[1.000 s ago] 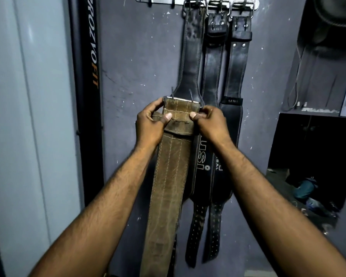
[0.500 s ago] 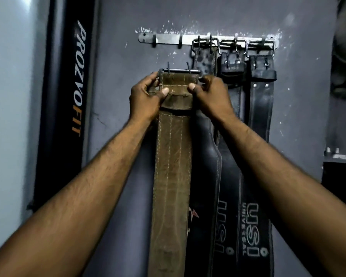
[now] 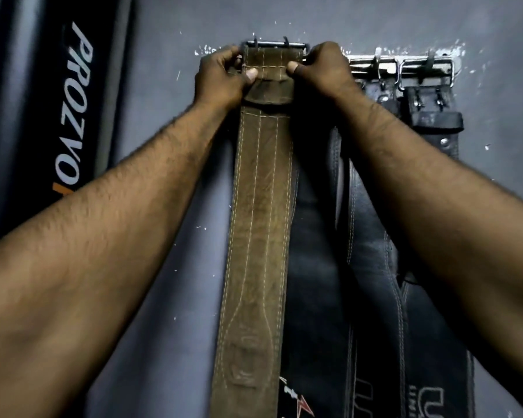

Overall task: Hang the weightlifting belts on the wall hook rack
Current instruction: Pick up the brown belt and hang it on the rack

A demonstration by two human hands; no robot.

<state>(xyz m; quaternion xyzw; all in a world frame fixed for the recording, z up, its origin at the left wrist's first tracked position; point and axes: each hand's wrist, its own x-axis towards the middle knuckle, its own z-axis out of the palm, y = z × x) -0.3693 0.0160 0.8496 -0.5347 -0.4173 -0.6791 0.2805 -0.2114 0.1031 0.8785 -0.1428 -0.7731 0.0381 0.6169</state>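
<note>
A black PROZVOFIT panel (image 3: 58, 116) stands against the grey wall (image 3: 169, 146).

A metal wall hook rack (image 3: 417, 62), screwed to a grey painted wall (image 3: 169, 164) w/ chipped white flecks, carries black leather belts (image 3: 372, 242) hung by their steel buckles on its right side. They hang straight down, flat vs. the wall, overlapping. Rack's left portion is hidden behind a brown belt (image 3: 260, 206) held up at rack level.

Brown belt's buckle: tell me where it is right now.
In the head view the buckle sits top centre, against the wall at rack height, between the left hand and right hand, left of the hung black belts.
</note>
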